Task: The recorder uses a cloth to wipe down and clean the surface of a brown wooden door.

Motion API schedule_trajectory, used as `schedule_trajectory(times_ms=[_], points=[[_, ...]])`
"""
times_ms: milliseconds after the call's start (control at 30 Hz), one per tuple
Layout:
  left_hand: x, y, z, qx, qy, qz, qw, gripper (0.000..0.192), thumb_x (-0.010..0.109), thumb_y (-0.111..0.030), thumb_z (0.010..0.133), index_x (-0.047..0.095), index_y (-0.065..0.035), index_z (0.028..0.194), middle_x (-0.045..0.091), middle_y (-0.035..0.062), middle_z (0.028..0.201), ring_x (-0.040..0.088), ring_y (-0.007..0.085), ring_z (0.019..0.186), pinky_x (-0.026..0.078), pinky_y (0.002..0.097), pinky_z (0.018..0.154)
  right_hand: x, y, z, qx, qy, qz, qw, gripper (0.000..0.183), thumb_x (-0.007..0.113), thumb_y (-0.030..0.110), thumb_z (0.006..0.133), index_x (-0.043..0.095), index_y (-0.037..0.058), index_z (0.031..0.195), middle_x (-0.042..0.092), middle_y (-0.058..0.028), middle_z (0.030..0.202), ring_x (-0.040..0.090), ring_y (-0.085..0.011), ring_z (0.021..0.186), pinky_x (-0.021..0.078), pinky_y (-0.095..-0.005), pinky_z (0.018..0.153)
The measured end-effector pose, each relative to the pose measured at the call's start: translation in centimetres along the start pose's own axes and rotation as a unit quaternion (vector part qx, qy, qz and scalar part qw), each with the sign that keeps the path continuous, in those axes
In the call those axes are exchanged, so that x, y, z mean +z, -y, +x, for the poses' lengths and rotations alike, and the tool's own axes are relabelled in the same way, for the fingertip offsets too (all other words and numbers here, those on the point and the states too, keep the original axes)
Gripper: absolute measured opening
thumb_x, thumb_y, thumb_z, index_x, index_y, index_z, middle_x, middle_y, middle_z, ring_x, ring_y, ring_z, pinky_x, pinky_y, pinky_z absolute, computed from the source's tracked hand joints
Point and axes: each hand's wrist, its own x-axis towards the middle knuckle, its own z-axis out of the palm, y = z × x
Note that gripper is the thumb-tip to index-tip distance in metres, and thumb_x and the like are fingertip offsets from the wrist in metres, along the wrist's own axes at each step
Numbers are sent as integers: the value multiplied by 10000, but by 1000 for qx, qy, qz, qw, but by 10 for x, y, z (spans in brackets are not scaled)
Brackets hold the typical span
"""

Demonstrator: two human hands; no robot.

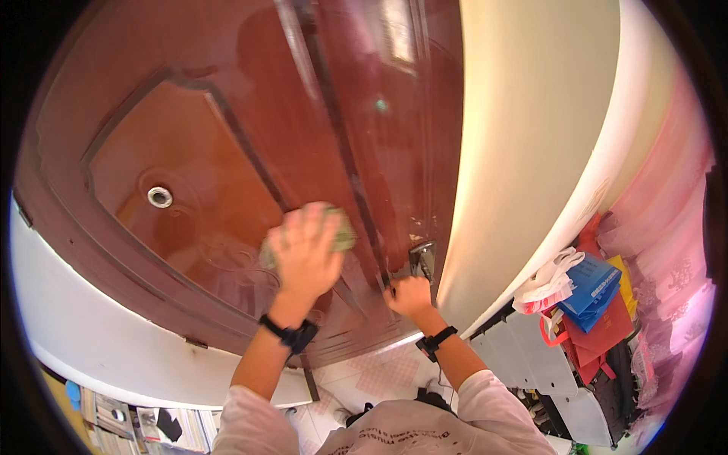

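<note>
A glossy reddish-brown door (278, 131) with moulded panels and a round metal peephole (160, 197) stands before me. My left hand (307, 244) presses a green cloth (341, 230) flat against the door, right of the large panel; the hand is slightly blurred, and part of the cloth is hidden under it. Lower right, my right hand (408, 296) is curled at the door's metal handle (424, 259), just below and left of its plate. What its fingers close on is hidden. Both wrists wear black bands.
A cream wall (529, 125) adjoins the door. At right, blue bags (594, 287) and a red bag (603, 327) lie on a grey cabinet (526, 355), beside a pink curtain (671, 227). Books (187, 426) stand lower left. Tiled floor (381, 372) shows below.
</note>
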Motion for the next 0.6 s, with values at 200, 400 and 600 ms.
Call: schedule_trajectory(times_ms=[200,400,600], points=[[73,-122,46,263,94,2,960,579,536,-287,877,474,-142,1434,327,29,1573,276,201,1446,172,435,1170,3,-7,2,-41,58,35,997,254,631,345,735,720,118,805,695,-93,717,672,-316,652,542,-443,607],[110,-155,44,336,112,-36,934,451,499,-202,889,549,-105,1326,350,13,1548,206,192,1467,149,384,1204,24,-22,-9,-48,-21,18,998,469,658,484,724,703,165,1064,711,-119,1000,661,-340,965,509,-514,814],[25,-45,31,223,65,-23,972,514,497,-205,889,490,-203,1404,367,-60,1537,346,148,1400,306,325,1113,8,-12,2,-62,51,-43,996,220,631,321,721,738,153,814,680,-142,696,658,-381,632,521,-489,579]])
